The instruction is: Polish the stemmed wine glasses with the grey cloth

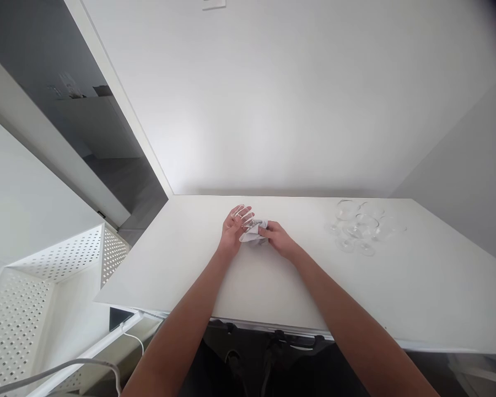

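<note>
Over the middle of the white table, my left hand [230,231] is wrapped round a clear glass [243,214] that looks like a stemmed one. Its fingers show through the glass. A pale grey-white cloth [251,234] is bunched against the near right part of the glass and hides it there. My right hand [275,234] pinches the cloth between thumb and fingers, close beside my left hand. Farther right, several clear stemmed glasses [364,225] are grouped on the tabletop, some overlapping in view.
The white table [182,259] runs along a plain white wall [273,110]. At the left are a white perforated bin [20,325], a grey cable [66,365] and a doorway [111,138] into a darker room. My lap is under the table's front edge.
</note>
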Motion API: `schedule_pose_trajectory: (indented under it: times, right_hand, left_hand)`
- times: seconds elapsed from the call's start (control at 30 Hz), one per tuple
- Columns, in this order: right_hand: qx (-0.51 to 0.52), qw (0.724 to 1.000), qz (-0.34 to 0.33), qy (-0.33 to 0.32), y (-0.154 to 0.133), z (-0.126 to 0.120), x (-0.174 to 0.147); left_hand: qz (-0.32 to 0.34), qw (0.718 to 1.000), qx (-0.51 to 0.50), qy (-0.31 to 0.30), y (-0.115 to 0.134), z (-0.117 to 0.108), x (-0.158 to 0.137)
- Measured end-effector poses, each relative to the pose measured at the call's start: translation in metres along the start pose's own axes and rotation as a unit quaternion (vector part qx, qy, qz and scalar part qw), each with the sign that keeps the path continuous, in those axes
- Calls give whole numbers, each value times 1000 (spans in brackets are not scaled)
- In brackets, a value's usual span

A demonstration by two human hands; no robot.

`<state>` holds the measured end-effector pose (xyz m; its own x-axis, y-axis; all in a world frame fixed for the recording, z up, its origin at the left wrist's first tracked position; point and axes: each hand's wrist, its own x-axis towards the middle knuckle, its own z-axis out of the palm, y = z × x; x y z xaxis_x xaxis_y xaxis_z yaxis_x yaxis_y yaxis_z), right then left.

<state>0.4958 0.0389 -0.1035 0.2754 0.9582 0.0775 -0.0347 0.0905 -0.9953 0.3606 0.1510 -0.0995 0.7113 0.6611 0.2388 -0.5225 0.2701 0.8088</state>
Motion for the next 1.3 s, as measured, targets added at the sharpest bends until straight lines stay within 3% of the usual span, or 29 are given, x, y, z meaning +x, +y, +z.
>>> schedule_pose_trajectory:
  times: [0.13,0.23,0.3,0.4,0.5,0.73,0.97,1.13,1.3]
  right_hand:
    - [-105,973,-88,187,2,2,1]
    - [-17,948,-103,301,2,0,2]
    - [51,939,-66,333,2,-4,2]
    - [145,957,1,253,1,-5,3]
    - [163,967,12,194,1,0,4]
    - [105,967,5,230,1,-3,3]
    - [165,965,17,201,1,3,5]
    - [99,965,5,242,4,-4,4]
    - [137,970,14,200,2,-7,3]
  left_hand:
    - [36,999,17,18,1,1,1]
    - [73,996,14,49,1,-1,3]
    - [95,994,1,62,0,-2,4]
    - [102,993,0,59,0,-1,4]
    - [101,994,10,43,0,4,3]
    - [90,995,30,-9,2,10,-1]
    - [63,997,32,-20,4,12,-4]
    - [50,997,45,-36,4,12,-5]
    - [53,995,59,-60,5,12,-6]
